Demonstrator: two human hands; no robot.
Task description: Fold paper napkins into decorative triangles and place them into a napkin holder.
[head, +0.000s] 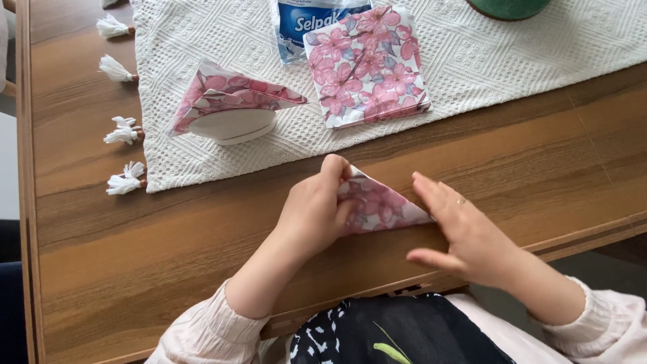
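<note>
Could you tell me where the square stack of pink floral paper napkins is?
Upper centre, on the white woven runner, the stack of floral napkins overlaps a blue-and-white packet.

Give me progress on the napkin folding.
Done: one folded napkin stands on the white runner. In hand: left hand pinches and right hand flattens a floral napkin folded into a triangle on the wooden table. Left: a stack of napkins still flat.

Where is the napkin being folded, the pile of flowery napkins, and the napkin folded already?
napkin being folded (381, 205), head view, middle of its flowery top.
pile of flowery napkins (367, 64), head view, middle of the top napkin.
napkin folded already (232, 101), head view, its pink upper flap.
</note>
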